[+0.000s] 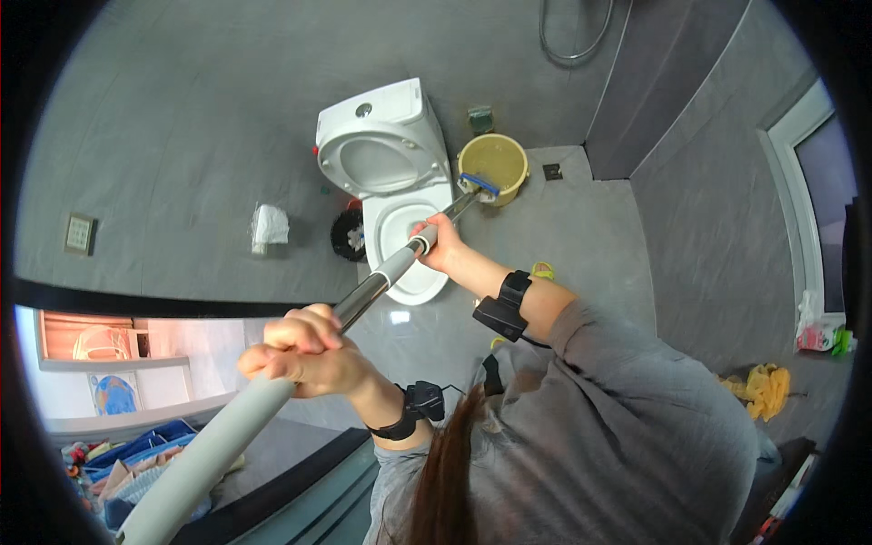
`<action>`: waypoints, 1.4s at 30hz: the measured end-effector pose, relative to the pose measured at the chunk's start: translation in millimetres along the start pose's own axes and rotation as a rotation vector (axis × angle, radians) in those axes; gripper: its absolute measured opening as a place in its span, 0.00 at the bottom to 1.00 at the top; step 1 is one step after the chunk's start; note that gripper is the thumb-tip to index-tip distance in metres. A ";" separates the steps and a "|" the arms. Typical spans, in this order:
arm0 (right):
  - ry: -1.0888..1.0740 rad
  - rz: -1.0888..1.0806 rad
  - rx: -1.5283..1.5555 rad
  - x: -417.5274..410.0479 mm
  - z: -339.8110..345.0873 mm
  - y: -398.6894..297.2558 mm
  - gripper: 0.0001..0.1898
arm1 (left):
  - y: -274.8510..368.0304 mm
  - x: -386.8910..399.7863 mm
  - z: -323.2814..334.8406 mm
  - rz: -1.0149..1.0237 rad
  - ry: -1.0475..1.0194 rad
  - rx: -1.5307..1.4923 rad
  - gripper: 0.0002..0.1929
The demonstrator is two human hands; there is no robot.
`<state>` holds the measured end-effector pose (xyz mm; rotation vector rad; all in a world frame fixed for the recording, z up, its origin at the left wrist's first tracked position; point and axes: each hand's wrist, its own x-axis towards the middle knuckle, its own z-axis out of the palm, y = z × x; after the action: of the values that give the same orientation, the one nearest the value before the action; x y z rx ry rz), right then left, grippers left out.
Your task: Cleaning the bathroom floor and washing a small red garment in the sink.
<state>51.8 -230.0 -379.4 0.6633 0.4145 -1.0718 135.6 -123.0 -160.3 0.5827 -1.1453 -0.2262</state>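
Observation:
A long squeeze-type mop with a white and chrome pole slants across the view from lower left to upper right. My left hand is closed around its white upper grip. Further down, my right hand holds the pole by a white sleeve, over the toilet bowl. The mop's blue and white head is at the near rim of a yellow plastic bucket; whether it touches the water inside I cannot tell. The bucket stands on the floor right of the white toilet, whose lid and seat are raised.
A black waste bin stands left of the toilet. A floor drain lies right of the bucket, and a shower hose hangs above. Behind the left hand are a dark door frame and piled clothes. A yellow cloth hangs at right.

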 end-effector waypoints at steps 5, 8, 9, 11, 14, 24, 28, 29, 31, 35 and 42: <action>0.085 -0.030 -0.001 54.9 16.3 -71.4 0.10 | -70.4 -0.7 70.9 -0.058 0.029 0.164 0.15; 0.057 -0.044 -0.030 72.0 37.3 -95.2 0.11 | -100.1 17.6 104.6 -0.074 0.167 0.238 0.17; 0.061 -0.076 -0.067 70.5 47.5 -95.1 0.12 | -104.4 23.7 112.0 -0.118 0.200 0.291 0.18; 0.040 -0.015 -0.042 72.5 56.8 -95.5 0.13 | -114.5 33.7 128.0 -0.135 0.216 0.368 0.19; 0.003 0.175 -0.006 48.5 88.0 -83.7 0.14 | -123.9 53.4 132.0 -0.128 0.282 0.527 0.20; 0.190 0.226 -0.013 71.8 83.5 -97.5 0.16 | -143.7 76.0 138.6 -0.131 0.395 0.807 0.24; 0.264 0.047 -0.186 120.2 63.0 -135.9 0.15 | -157.1 76.6 163.1 -0.053 0.241 0.668 0.22; 0.328 0.043 -0.160 129.7 64.6 -150.4 0.14 | -161.3 79.6 167.9 -0.058 0.238 0.667 0.22; 0.345 0.044 -0.203 143.9 62.7 -169.6 0.14 | -168.9 87.8 179.2 -0.034 0.204 0.544 0.23; 0.310 0.078 -0.128 224.9 -12.9 -250.7 0.13 | -189.4 96.2 198.7 0.084 0.049 0.533 0.21; 0.510 0.071 -0.105 327.4 -75.3 -309.9 0.13 | -244.6 106.2 239.8 0.130 0.009 0.411 0.14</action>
<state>-86.4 -494.7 -725.5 0.8508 0.8738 -0.7993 -7.9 -451.1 -140.9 0.8649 -1.2238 0.1288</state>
